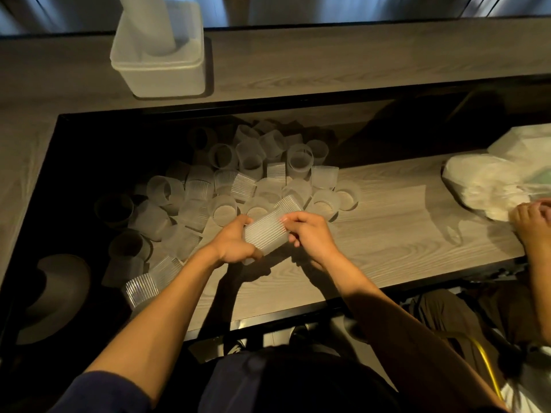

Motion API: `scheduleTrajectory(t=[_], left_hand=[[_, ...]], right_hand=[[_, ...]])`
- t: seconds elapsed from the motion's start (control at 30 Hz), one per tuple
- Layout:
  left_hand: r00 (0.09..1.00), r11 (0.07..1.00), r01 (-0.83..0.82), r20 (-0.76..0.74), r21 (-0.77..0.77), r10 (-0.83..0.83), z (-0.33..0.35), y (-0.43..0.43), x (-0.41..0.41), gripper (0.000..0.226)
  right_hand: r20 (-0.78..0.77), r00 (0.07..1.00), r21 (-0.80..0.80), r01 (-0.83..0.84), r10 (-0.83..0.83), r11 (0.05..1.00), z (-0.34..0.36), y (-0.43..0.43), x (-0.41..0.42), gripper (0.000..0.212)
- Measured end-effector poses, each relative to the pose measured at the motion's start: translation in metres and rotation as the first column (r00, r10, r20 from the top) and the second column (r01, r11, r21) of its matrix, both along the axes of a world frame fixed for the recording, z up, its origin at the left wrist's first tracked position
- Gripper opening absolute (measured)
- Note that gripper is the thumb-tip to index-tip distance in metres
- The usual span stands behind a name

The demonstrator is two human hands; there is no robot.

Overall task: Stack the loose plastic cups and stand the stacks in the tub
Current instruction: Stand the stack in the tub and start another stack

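Observation:
A short stack of ribbed translucent cups (pixel 268 229) lies tilted between my hands above the wooden table. My left hand (pixel 234 242) grips its lower end. My right hand (pixel 310 234) holds its upper end, fingers curled over the rim. Behind them spreads a heap of several loose frosted and ribbed cups (pixel 238 177), some on their sides, some upright. A white tub (pixel 167 71) stands on the raised counter at the back left, with a tall stack of cups (pixel 149 22) upright inside it.
Another person's hand (pixel 533 222) rests at the right edge on a pile of white plastic bags (pixel 489 180). A dark round bowl-like shape (pixel 56 293) sits at the left in shadow. The table's front edge (pixel 298 311) runs just below my forearms.

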State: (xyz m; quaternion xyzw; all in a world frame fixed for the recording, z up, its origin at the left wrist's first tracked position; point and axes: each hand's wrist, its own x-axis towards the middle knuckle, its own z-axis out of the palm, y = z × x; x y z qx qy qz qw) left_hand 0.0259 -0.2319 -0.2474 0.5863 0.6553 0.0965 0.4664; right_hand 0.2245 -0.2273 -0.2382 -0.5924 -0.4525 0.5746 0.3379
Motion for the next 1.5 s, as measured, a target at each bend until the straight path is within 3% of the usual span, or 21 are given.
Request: scheduleTrajectory(t=[0.17, 0.27, 0.33, 0.43, 0.5, 0.67, 0.83, 0.93, 1.1, 1.27, 1.4, 1.5], left_hand=[[0.998, 0.999, 0.032, -0.061, -0.013, -0.033, -0.001, 0.008, 0.006, 0.080], [0.998, 0.999, 0.015, -0.060, -0.041, -0.018, -0.005, 0.009, 0.005, 0.079], [0.998, 0.998, 0.008, -0.054, -0.055, -0.010, -0.008, 0.009, 0.003, 0.082], [0.999, 0.998, -0.017, -0.044, -0.059, 0.015, -0.009, 0.011, 0.001, 0.083], [0.999, 0.998, -0.030, -0.043, -0.055, 0.028, -0.011, 0.012, -0.001, 0.083], [0.999, 0.998, -0.008, -0.046, -0.064, 0.005, -0.017, 0.016, -0.002, 0.082], [1.000, 0.995, 0.017, -0.025, -0.100, -0.019, -0.020, 0.018, -0.002, 0.082], [0.999, 0.994, 0.031, -0.025, -0.101, -0.034, -0.022, 0.019, -0.004, 0.084], [0.998, 0.994, 0.063, -0.008, -0.085, -0.064, -0.026, 0.022, -0.006, 0.095], [0.994, 0.991, 0.105, 0.025, -0.084, -0.103, -0.029, 0.021, -0.007, 0.098], [0.992, 0.988, 0.128, 0.028, -0.081, -0.126, -0.031, 0.019, -0.005, 0.098], [0.990, 0.985, 0.141, 0.032, -0.095, -0.138, -0.031, 0.018, -0.002, 0.097]], right_hand=[[0.122, 0.962, -0.038, -0.243, 0.246, 0.969, -0.002, 0.007, 0.006, 0.028], [0.374, 0.917, 0.074, -0.180, 0.140, 0.981, -0.005, 0.015, 0.020, 0.026], [0.624, 0.781, 0.150, -0.125, 0.004, 0.981, -0.013, 0.022, 0.033, 0.024], [0.826, 0.559, 0.029, -0.174, 0.074, 0.984, -0.027, 0.025, 0.049, 0.047], [0.847, 0.504, -0.062, -0.220, 0.168, 0.973, -0.032, 0.022, 0.054, 0.057], [0.886, 0.420, -0.093, -0.260, 0.199, 0.961, -0.039, 0.016, 0.055, 0.050], [0.859, 0.363, -0.306, -0.200, 0.361, 0.931, -0.034, 0.020, 0.055, 0.065], [0.847, 0.387, -0.335, -0.144, 0.365, 0.931, -0.034, 0.023, 0.060, 0.064], [0.729, 0.572, -0.432, -0.041, 0.376, 0.901, -0.022, 0.026, 0.066, 0.061], [0.726, 0.485, -0.533, -0.049, 0.486, 0.845, -0.002, 0.027, 0.067, 0.058], [0.798, 0.502, -0.394, 0.016, 0.333, 0.919, 0.008, 0.033, 0.067, 0.039], [0.789, 0.543, -0.350, 0.011, 0.288, 0.937, 0.015, 0.032, 0.066, 0.037]])
